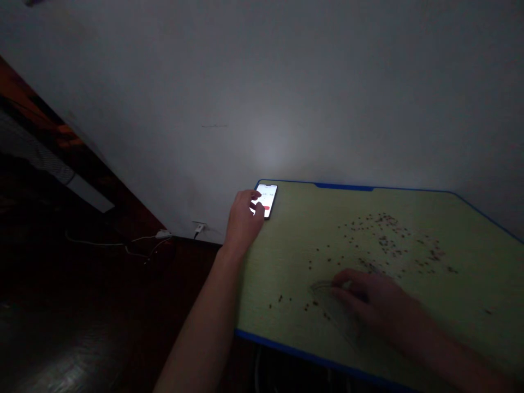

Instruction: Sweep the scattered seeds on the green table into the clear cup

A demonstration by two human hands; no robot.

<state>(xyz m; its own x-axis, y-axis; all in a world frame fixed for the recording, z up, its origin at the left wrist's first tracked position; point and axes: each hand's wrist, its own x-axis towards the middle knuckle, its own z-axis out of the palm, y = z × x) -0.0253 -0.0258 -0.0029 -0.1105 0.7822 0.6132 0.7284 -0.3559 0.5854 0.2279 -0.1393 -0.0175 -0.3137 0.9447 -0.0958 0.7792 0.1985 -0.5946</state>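
Note:
My left hand (244,217) reaches over a lit smartphone (271,197) that lies at the table's far left corner. Its fingers are bent and apart above the bright screen, holding nothing; I cannot tell whether a fingertip touches the glass. Thumb and fingers of my right hand (370,295) are pinched on the edge of a clear plastic bag (341,322), which lies close to the tabletop and is hard to see in the dim light. Small dark bead-like pieces (385,243) are scattered around and beyond that hand.
The pale green table (295,234) has a blue edge and stands against a grey wall (347,98). More dark pieces (315,303) lie near its front left. A plugged-in charger (199,227) and white cables (123,245) are low at the left, above a dark floor.

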